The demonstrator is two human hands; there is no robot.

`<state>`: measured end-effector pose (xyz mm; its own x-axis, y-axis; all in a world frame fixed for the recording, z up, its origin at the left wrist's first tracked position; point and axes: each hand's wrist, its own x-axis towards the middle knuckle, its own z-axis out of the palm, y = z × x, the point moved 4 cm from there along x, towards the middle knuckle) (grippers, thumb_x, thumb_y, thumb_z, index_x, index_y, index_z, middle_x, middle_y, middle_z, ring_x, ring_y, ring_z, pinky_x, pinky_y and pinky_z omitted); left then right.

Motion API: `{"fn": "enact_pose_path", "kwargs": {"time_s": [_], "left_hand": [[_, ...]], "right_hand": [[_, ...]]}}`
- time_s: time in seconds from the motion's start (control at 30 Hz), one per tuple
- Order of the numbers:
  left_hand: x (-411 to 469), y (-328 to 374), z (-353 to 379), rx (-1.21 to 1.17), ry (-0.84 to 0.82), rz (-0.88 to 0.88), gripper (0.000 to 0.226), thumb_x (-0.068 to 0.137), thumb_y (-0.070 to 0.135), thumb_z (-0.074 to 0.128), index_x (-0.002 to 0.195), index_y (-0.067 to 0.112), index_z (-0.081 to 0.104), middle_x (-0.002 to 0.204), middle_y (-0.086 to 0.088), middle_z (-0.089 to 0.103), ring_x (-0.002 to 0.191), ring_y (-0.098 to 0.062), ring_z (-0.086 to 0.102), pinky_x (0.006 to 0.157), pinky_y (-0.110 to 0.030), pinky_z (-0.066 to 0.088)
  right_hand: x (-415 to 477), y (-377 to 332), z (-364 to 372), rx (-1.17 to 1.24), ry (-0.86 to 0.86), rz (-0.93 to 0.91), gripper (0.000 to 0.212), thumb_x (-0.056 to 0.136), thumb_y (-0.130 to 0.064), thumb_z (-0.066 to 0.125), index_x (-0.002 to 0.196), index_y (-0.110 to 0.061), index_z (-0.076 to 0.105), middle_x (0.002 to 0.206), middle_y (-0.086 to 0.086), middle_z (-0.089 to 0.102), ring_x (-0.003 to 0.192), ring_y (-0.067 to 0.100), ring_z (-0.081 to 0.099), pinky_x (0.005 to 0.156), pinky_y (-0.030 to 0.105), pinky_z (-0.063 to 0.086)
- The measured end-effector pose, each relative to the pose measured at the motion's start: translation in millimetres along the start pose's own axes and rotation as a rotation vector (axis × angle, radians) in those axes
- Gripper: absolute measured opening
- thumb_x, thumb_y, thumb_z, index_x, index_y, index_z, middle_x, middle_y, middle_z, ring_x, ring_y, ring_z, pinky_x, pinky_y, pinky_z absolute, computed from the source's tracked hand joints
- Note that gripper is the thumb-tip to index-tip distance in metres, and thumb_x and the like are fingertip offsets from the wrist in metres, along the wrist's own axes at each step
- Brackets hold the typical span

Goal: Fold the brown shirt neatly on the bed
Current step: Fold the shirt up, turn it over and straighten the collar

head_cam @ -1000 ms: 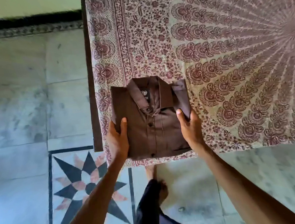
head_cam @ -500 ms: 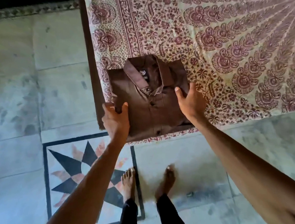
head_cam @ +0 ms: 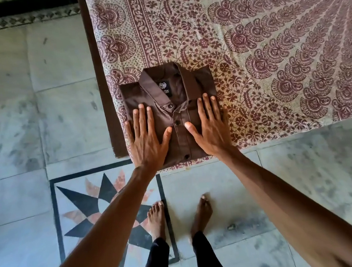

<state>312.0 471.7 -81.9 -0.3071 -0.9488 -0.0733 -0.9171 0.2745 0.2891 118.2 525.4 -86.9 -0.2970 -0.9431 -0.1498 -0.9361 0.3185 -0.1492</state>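
Observation:
The brown shirt (head_cam: 174,95) lies folded into a compact rectangle on the near left corner of the bed (head_cam: 248,42), collar up, buttons closed, label showing. My left hand (head_cam: 147,140) lies flat on its left half, fingers spread and palm down. My right hand (head_cam: 209,128) lies flat on its right half in the same way. Neither hand grips the cloth. The shirt's lower edge sits close to the bed's near edge, partly hidden by my hands.
The bed carries a cream sheet with maroon floral print; its dark wooden frame (head_cam: 101,93) runs along the left side. Grey stone floor surrounds it, with a black and orange star inlay (head_cam: 100,208). My bare feet (head_cam: 178,216) stand just below the bed edge.
Both hands have let go of the shirt's sides and now rest flat on top of it. The shirt lies on the bed corner, and the view has tilted down.

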Motion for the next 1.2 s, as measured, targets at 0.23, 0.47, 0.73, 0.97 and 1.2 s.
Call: {"fn": "enact_pose_path", "kwargs": {"time_s": [0.23, 0.47, 0.73, 0.97, 1.2], "left_hand": [[11.3, -11.5, -15.5, 0.009, -0.014, -0.034, 0.076, 0.094, 0.063, 0.027, 0.154, 0.018, 0.011, 0.162, -0.004, 0.006, 0.15, -0.022, 0.0, 0.121, -0.049, 0.005], [57.3, -26.9, -19.9, -0.046, -0.064, -0.042, 0.074, 0.095, 0.062, 0.025, 0.154, 0.022, 0.005, 0.163, 0.0, 0.0, 0.15, -0.021, -0.004, 0.121, -0.05, 0.003], [47.4, -24.3, -25.3, -0.056, 0.008, -0.11, 0.075, 0.095, 0.059, 0.028, 0.154, 0.016, 0.008, 0.162, -0.004, 0.005, 0.15, -0.022, -0.001, 0.121, -0.048, 0.002], [24.4, -15.2, -13.7, 0.019, -0.051, -0.035, 0.072, 0.097, 0.057, 0.021, 0.154, 0.017, 0.003, 0.162, -0.004, -0.002, 0.15, -0.021, -0.005, 0.121, -0.049, 0.002], [-23.3, 11.4, -5.6, -0.011, -0.032, -0.011, 0.072, 0.098, 0.055, 0.028, 0.154, 0.016, 0.006, 0.162, -0.006, 0.003, 0.15, -0.021, -0.001, 0.122, -0.045, 0.004]], "right_hand": [[10.0, 18.0, -13.2, 0.017, 0.013, 0.08, 0.069, 0.096, -0.062, 0.018, 0.154, -0.024, 0.016, 0.163, 0.001, 0.004, 0.149, 0.03, 0.005, 0.117, 0.058, 0.013], [63.4, 29.3, -16.8, 0.028, -0.068, -0.003, 0.07, 0.096, -0.061, 0.022, 0.154, -0.026, 0.008, 0.163, -0.001, 0.004, 0.149, 0.031, 0.004, 0.117, 0.059, 0.012], [68.7, 35.2, -28.4, -0.048, 0.009, -0.029, 0.067, 0.098, -0.056, 0.029, 0.154, -0.026, 0.009, 0.163, -0.002, 0.004, 0.149, 0.031, 0.005, 0.117, 0.058, 0.011], [51.0, 37.7, -25.2, 0.02, -0.003, 0.08, 0.067, 0.097, -0.059, 0.019, 0.155, -0.024, 0.01, 0.163, 0.003, 0.007, 0.149, 0.032, 0.006, 0.115, 0.061, 0.013], [-25.7, 16.4, -11.2, 0.078, 0.012, 0.04, 0.071, 0.096, -0.064, 0.019, 0.155, -0.025, 0.009, 0.163, 0.0, -0.001, 0.149, 0.027, -0.006, 0.116, 0.061, 0.008]]}}
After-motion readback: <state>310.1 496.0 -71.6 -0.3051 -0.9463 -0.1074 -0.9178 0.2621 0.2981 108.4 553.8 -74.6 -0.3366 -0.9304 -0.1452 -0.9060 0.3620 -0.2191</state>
